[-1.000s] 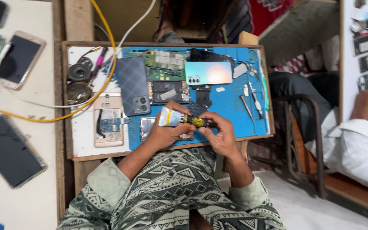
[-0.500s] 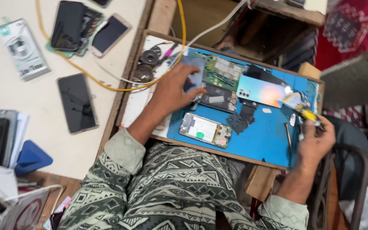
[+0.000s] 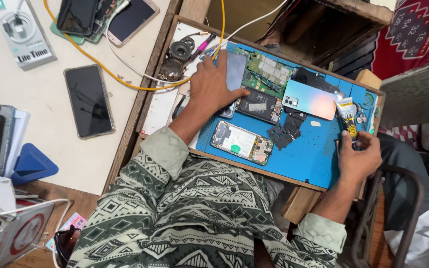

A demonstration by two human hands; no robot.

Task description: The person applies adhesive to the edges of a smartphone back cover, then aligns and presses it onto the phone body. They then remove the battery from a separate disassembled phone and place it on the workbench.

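On the wooden-framed desk lies a blue work mat crowded with phone parts: a green circuit board far, an opened phone near, a pale back cover to the right. Left hand lies flat, fingers released, on a dark phone. Right hand, at the mat's right edge, has fingers clenched around a small glue tube. Bare mat shows between the opened phone and the right hand.

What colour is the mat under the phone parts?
The work mat is bright blue, plain in the head view.
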